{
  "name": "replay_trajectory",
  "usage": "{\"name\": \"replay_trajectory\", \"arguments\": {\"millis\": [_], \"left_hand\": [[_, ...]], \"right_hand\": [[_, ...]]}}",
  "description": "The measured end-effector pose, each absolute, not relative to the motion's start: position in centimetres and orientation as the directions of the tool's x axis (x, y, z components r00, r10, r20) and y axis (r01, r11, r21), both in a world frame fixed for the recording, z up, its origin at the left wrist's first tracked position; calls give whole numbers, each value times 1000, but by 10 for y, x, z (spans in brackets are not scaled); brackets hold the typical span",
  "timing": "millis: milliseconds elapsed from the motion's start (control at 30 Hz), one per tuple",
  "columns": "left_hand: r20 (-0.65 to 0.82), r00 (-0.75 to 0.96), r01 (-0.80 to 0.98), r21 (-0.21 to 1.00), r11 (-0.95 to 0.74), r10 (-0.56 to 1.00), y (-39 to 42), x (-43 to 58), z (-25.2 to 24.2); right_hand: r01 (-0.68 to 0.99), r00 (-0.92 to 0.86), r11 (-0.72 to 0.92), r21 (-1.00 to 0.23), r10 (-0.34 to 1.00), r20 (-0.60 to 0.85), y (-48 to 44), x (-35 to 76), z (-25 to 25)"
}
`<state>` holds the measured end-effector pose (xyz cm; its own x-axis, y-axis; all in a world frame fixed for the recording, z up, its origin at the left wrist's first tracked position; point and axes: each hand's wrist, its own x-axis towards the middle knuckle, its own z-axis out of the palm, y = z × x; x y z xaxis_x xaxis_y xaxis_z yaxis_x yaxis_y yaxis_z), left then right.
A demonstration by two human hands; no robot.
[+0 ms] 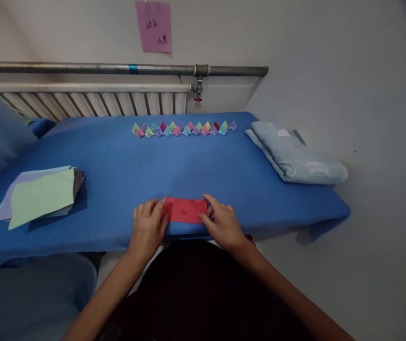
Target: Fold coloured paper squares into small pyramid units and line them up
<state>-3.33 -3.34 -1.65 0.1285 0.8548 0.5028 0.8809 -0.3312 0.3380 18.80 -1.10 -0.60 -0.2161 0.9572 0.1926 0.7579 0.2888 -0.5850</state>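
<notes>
Both bare forearms reach up from the bottom of the frame as we press a red paper strip [185, 210] flat on the blue mattress cover [117, 166], close to its near edge. Our left hand [148, 226] lies palm down with fingers together, fingertips pinning the strip's left end. Our right hand [223, 223] mirrors it, fingers loosely spread, thumb and forefinger nipping the right end. The paper looks thin and matte, folded into a long rectangle with crisp edges and a small dark mark near its middle.

We judge that a fold is being creased; the next move likely calls for firm, even pressure along the fold line, with the corners kept aligned.

Along the far edge runs a double row of small folded paper shapes [184, 128], pointed like tiny pyramids, in pink, green, blue and purple. Toward the left edge sits a loose stack of pastel sheets [41, 193], pale green on top. At the right edge lies a folded light-blue blanket [295, 154], soft and rounded. Behind the bed stand a ribbed white radiator [92, 102], a grey metal pipe [117, 68] and a pink note [153, 26] stuck to the wall.
</notes>
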Motion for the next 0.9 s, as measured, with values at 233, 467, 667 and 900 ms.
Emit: {"name": "replay_trajectory", "arguments": {"millis": [233,467,667,900], "left_hand": [[441,465,729,301,-614,768,-43,-14,-14],[422,449,741,317,-592,787,-44,-13,-14],[440,471,723,304,-620,764,-45,-16,-15],[435,499,729,256,-635,749,-46,-15,-17]], "right_hand": [[796,-250,362,-485,927,281,-11,192,-9],[732,-385,518,-442,851,357,-3,198,-10],[715,-418,480,-508,876,240,5,193,-1],[752,-386,467,-466,884,263,-15,203,7]]}}
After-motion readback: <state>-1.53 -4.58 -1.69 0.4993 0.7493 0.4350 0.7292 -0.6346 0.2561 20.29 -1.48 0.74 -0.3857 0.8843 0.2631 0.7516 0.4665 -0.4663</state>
